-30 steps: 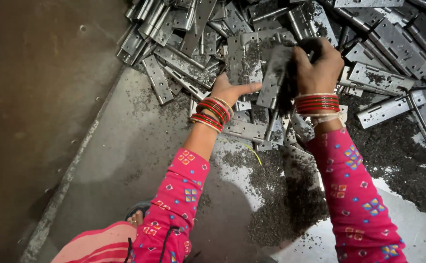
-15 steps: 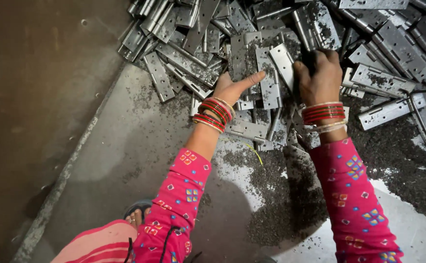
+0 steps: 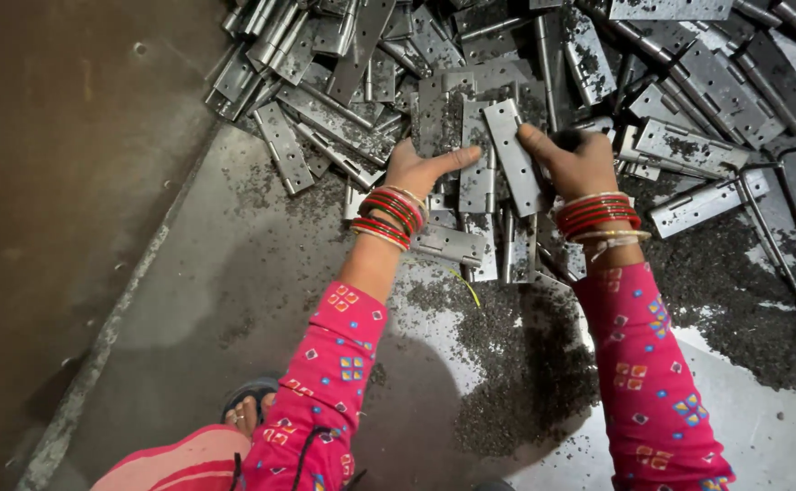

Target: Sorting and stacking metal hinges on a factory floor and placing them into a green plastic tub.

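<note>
Two hands working at the near edge of a heap of steel hinges point(image 3: 544, 82) on a metal surface point(image 3: 225, 300).

Heap is covering the top of the view, hinges lying flat, tilted and overlapping; dark grit point(image 3: 516, 364) is spreading below it between the forearms. Right hand point(image 3: 578, 164) is pinching a hinge leaf point(image 3: 513, 155), grip closed on its right edge, thumb on top, leaf tilting slightly left and sitting over other hinges. Left hand point(image 3: 421, 169) is lying open, palm up, thumb pointing right and touching a flat hinge point(image 3: 476, 177) just beside the held leaf; not gripping anything. Both wrists are wearing red bangles point(image 3: 595, 215), sleeves pink patterned. A sandalled foot point(image 3: 248, 411) is showing at bottom left.
</note>
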